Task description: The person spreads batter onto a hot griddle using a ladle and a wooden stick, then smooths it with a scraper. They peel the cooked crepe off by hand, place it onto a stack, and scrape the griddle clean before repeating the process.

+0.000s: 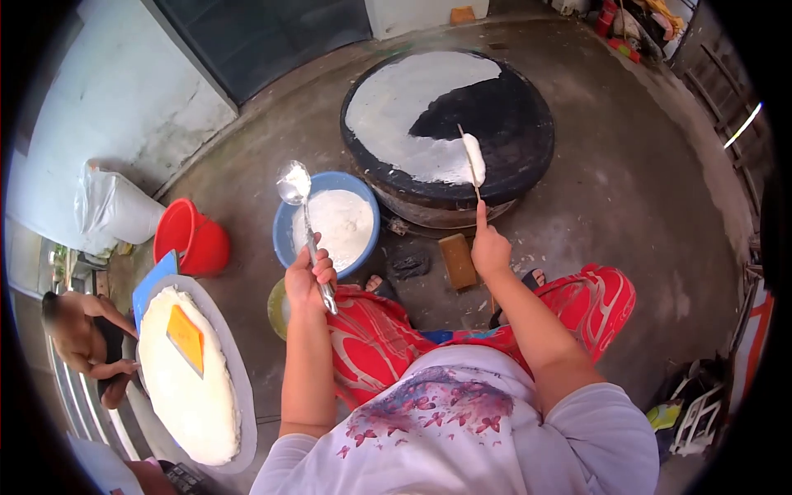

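My right hand (490,246) grips a thin wooden stick (459,132) coated with white batter, its index finger stretched along the handle. That stick rests over a large round black griddle (495,115). White batter (388,107) covers the griddle's left and upper part; the right part is bare black. In my left hand (310,272) is a metal ladle (294,183), held by its handle, with white batter in its bowl. The ladle's bowl is above the left rim of a blue basin (285,235) that holds white batter (334,223).
A round board (243,412) stacked with pale flat sheets (186,404) and an orange scraper (186,338) stands at left. Behind it are a red bucket (191,235) and a white sack (124,206). Another person (91,338) is at far left. A brick (456,261) lies before the griddle.
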Tool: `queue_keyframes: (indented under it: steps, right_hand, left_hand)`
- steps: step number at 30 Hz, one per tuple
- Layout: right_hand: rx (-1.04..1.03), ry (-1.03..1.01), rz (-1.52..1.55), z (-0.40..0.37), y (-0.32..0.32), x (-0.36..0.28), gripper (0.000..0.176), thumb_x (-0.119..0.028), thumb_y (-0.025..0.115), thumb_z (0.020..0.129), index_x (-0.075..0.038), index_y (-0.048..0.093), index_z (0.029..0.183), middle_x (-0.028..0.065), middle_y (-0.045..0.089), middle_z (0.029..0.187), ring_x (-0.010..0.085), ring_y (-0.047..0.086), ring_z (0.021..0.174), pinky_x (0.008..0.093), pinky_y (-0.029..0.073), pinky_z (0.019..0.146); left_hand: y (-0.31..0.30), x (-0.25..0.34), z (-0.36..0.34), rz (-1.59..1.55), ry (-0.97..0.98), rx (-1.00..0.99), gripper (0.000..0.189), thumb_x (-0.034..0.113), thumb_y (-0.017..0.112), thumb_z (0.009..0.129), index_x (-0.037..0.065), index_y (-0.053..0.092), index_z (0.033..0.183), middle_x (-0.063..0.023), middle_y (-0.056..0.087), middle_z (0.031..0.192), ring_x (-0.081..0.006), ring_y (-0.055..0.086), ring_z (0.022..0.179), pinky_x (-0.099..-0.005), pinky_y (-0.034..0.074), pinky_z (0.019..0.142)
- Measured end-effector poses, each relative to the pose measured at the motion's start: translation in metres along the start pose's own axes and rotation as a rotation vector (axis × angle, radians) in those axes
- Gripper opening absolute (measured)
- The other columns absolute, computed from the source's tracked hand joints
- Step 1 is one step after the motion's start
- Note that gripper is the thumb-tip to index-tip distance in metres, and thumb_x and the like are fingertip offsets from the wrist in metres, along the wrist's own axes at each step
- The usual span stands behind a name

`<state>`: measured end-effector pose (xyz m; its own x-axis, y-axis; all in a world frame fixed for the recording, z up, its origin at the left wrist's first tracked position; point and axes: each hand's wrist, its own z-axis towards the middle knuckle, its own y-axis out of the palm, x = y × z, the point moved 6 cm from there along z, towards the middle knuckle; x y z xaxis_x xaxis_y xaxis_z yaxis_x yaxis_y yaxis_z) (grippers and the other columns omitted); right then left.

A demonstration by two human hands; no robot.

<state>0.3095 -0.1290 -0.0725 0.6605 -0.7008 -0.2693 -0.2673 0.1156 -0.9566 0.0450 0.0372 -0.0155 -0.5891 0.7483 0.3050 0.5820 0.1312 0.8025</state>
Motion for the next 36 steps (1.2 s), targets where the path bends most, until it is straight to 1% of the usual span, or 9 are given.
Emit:
queue_keyframes:
  steps: [6,11,13,16,20,25,28,31,36]
  right_hand:
    - [-0.054,-0.180,-0.096,-0.010,0.012,-0.007,0.069,-0.006,0.041,0.080,-0.012,0.005,0.139,0.0193,0.056,0.087,0.0329,0.061,0.071,0.0424,0.049,0.062]
    - [-0.019,0.065,0.015,0.017,-0.012,0.059,0.064,-0.008,0.042,0.081,-0.021,0.016,0.139,0.0186,0.059,0.084,0.0331,0.060,0.079,0.0420,0.048,0.069]
    - [0.038,0.339,0.604,0.025,-0.008,0.081,0.055,-0.014,0.047,0.080,-0.026,0.035,0.132,0.0158,0.061,0.094,0.0313,0.060,0.083,0.0396,0.048,0.072]
    - [0.098,0.190,0.897,0.024,0.004,0.064,0.045,-0.019,0.052,0.078,-0.028,0.049,0.121,0.0130,0.061,0.100,0.0306,0.060,0.084,0.0374,0.048,0.072]
    - [0.325,-0.219,0.014,-0.006,-0.007,0.075,0.053,-0.015,0.057,0.072,-0.029,0.048,0.123,0.0082,0.057,0.065,0.0280,0.057,0.059,0.0396,0.046,0.055]
    - [0.427,-0.052,-0.036,0.039,-0.045,0.140,0.054,-0.016,0.056,0.072,-0.028,0.047,0.124,0.0095,0.053,0.061,0.0290,0.056,0.058,0.0398,0.046,0.053]
    - [0.361,0.118,0.455,0.045,-0.050,0.125,0.044,-0.017,0.057,0.074,-0.030,0.054,0.116,0.0102,0.053,0.063,0.0303,0.056,0.063,0.0411,0.046,0.057]
    - [0.337,-0.336,0.123,0.016,-0.043,0.112,0.052,-0.014,0.057,0.070,-0.031,0.051,0.119,0.0067,0.053,0.066,0.0277,0.055,0.058,0.0395,0.047,0.054]
    - [0.429,-0.161,0.006,0.075,-0.074,0.174,0.053,-0.013,0.057,0.069,-0.028,0.051,0.120,0.0067,0.054,0.068,0.0274,0.056,0.058,0.0390,0.047,0.054]
  left_hand:
    - [0.004,-0.005,0.004,-0.023,-0.007,-0.008,0.027,0.019,0.034,0.093,0.002,0.044,0.112,-0.0054,0.043,0.071,-0.0090,0.036,0.048,-0.0197,0.031,0.038]
    - [0.005,-0.009,0.007,0.001,-0.002,-0.031,0.028,0.019,0.034,0.093,0.002,0.043,0.113,-0.0056,0.043,0.071,-0.0091,0.036,0.048,-0.0199,0.031,0.038]
    - [0.005,-0.008,0.010,0.021,0.031,-0.015,0.028,0.019,0.034,0.093,0.002,0.043,0.113,-0.0055,0.044,0.071,-0.0089,0.036,0.048,-0.0198,0.031,0.038]
    - [0.009,-0.011,0.010,0.003,0.030,0.007,0.027,0.019,0.035,0.093,0.002,0.043,0.113,-0.0054,0.044,0.070,-0.0087,0.036,0.048,-0.0196,0.031,0.038]
    - [0.012,-0.014,0.013,-0.002,0.019,0.035,0.027,0.019,0.035,0.093,0.002,0.044,0.112,-0.0048,0.044,0.069,-0.0085,0.036,0.047,-0.0196,0.031,0.037]
    - [0.013,-0.018,0.018,0.003,0.020,0.062,0.027,0.018,0.035,0.093,0.002,0.046,0.111,-0.0039,0.043,0.067,-0.0080,0.036,0.047,-0.0188,0.030,0.037]
    - [0.020,-0.023,0.020,-0.008,0.027,0.096,0.027,0.018,0.034,0.093,0.002,0.047,0.111,-0.0037,0.042,0.067,-0.0078,0.035,0.046,-0.0187,0.030,0.037]
    - [0.023,-0.026,0.022,0.003,0.036,0.105,0.027,0.019,0.034,0.093,0.002,0.047,0.111,-0.0031,0.042,0.067,-0.0074,0.035,0.046,-0.0182,0.030,0.037]
    - [0.028,-0.034,0.028,0.024,0.054,0.127,0.028,0.019,0.034,0.093,0.002,0.047,0.111,-0.0027,0.042,0.068,-0.0070,0.035,0.046,-0.0178,0.030,0.037]
